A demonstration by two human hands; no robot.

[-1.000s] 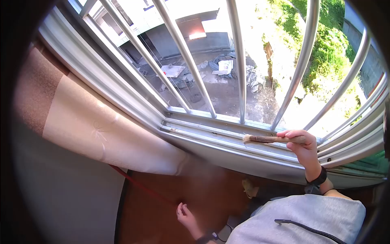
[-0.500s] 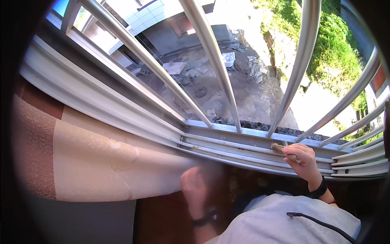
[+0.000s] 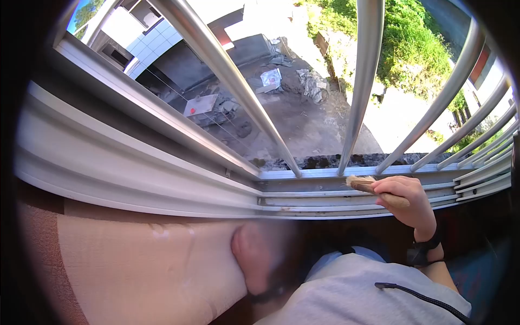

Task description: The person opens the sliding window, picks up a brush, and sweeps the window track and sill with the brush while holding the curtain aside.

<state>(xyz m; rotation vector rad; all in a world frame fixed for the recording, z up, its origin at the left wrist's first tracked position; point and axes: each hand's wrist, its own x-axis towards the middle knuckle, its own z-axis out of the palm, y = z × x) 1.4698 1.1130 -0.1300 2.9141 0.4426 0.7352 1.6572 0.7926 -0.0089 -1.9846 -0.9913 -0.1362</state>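
My right hand (image 3: 409, 203) is closed around the wooden handle of a small brush (image 3: 364, 185). The pale bristles point left, over the window track (image 3: 330, 199) and just inside the metal bars. My left hand (image 3: 252, 254) rests against the edge of the pale wall (image 3: 146, 265) beside the window. It is blurred, and its fingers do not show clearly. A dark band circles each wrist.
Metal bars (image 3: 360, 81) stand along the outside of the window. A white window frame (image 3: 130, 179) runs along the left. Far below, beyond the bars, lie a concrete yard (image 3: 303, 124) with scattered sheets and green plants (image 3: 414, 54).
The view has turned and shifted. My right hand has raised the brush slightly off the track, and more of its handle shows. My left hand stays by the wall edge.
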